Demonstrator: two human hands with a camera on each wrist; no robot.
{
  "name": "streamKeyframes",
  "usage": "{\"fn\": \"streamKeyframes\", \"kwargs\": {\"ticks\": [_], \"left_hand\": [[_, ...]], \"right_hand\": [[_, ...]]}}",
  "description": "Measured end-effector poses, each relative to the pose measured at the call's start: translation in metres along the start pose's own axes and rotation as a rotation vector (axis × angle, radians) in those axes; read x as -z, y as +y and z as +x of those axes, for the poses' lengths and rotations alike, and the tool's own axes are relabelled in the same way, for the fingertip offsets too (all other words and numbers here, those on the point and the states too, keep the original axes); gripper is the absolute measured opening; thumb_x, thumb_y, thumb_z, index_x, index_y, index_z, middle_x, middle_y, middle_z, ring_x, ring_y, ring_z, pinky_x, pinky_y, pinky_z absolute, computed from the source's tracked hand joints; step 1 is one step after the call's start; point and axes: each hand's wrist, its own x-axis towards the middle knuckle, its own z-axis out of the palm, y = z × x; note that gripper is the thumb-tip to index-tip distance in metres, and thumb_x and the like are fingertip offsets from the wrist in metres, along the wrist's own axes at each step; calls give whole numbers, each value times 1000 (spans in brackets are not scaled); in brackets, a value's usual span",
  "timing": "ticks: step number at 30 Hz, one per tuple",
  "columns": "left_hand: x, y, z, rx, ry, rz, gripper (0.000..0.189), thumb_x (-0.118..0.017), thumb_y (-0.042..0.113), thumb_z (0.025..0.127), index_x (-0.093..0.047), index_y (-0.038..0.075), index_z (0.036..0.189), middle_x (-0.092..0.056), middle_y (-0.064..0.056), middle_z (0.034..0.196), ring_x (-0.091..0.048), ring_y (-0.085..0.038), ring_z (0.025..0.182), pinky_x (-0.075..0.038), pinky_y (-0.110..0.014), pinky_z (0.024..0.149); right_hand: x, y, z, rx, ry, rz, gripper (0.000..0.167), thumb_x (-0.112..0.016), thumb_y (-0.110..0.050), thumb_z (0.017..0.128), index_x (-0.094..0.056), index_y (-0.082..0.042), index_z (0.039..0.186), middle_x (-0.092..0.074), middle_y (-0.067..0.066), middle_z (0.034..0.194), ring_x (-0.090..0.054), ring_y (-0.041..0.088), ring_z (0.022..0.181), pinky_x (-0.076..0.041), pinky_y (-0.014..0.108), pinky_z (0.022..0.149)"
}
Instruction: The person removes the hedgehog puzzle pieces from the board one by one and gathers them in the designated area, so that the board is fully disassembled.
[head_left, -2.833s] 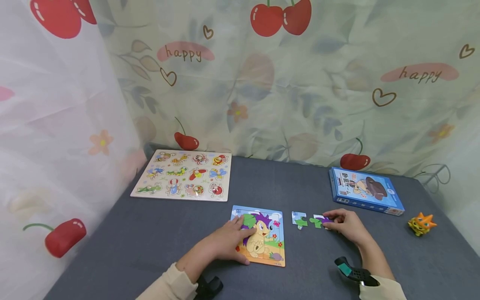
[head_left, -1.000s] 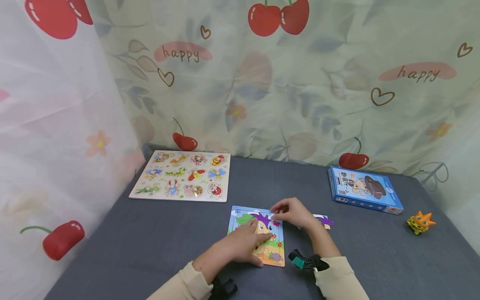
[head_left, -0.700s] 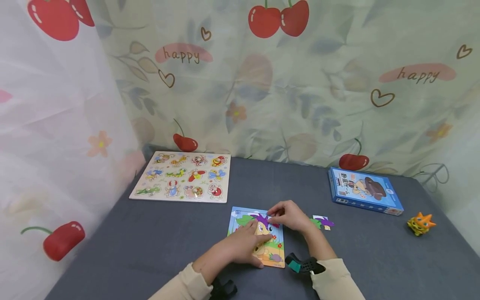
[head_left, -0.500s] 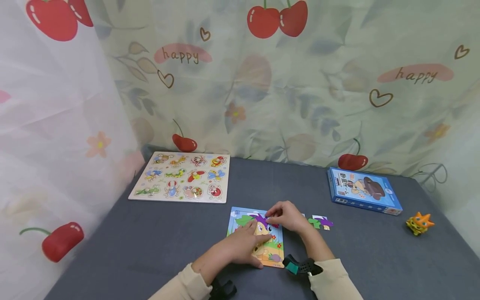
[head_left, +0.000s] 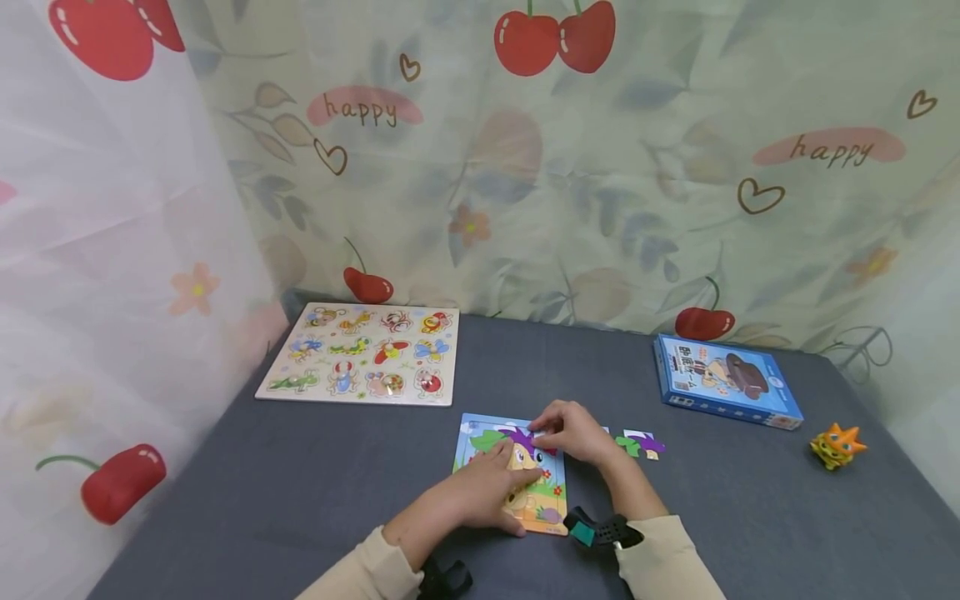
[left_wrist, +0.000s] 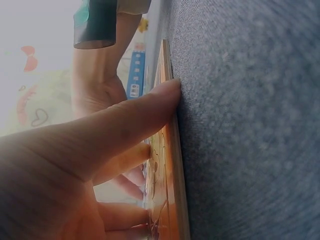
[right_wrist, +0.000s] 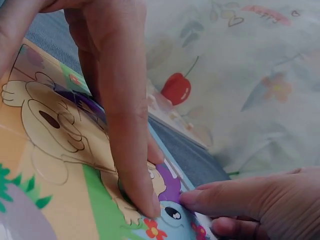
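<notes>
A hedgehog jigsaw puzzle [head_left: 553,504] in a thin frame lies on the table, picture side up. My left hand [head_left: 483,490] rests across it. In the left wrist view its thumb [left_wrist: 162,97] lies along the puzzle's near edge and its other fingertips touch the picture. My right hand [head_left: 576,432] is at the puzzle's upper right, fingertips on the purple hair near the top edge. In the right wrist view one fingertip [right_wrist: 189,198] touches that purple area; I cannot tell whether a piece is pinched there. A loose green-and-purple puzzle piece [head_left: 649,445] lies right of this hand.
A wooden insect puzzle board [head_left: 360,354] lies at the back left. At the back right is a blue picture box [head_left: 729,381], with a small orange-and-yellow toy figure [head_left: 837,447] near it. A printed curtain [head_left: 585,200] hangs behind the dark table [head_left: 315,483].
My right hand has left the loose pieces, come left to the puzzle's upper right corner, then slid slightly further left along the top. My left hand has shifted right across the puzzle.
</notes>
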Motion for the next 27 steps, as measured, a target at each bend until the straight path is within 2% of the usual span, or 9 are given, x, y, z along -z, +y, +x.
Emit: {"fn": "streamKeyframes", "kwargs": {"ticks": [16,22,27], "left_hand": [[-1,1,0,-6,2,-2,71,-74,47,74,-44,34,138,-28,-15,152,-21,-28,143,-33,-48,108],[-1,2,1,3,-3,-5,71,-74,48,74,-44,35,138,-28,-15,152,-20,-27,143,-33,-49,108],[-1,1,1,15,-4,-5,71,-74,48,74,-44,35,137,-28,-15,152,-21,-28,143,-33,-47,109]], "right_hand": [[2,0,1,-77,18,20,11,-65,-7,84,-72,-9,92,-58,4,92,-45,15,75,-39,25,64],[4,-1,0,-86,-1,28,13,-64,-7,85,-71,-7,96,-59,4,83,-44,14,66,-37,22,55],[6,0,-1,-109,0,63,15,-68,-6,82,-71,-2,96,-57,3,74,-45,13,64,-37,21,55]]}}
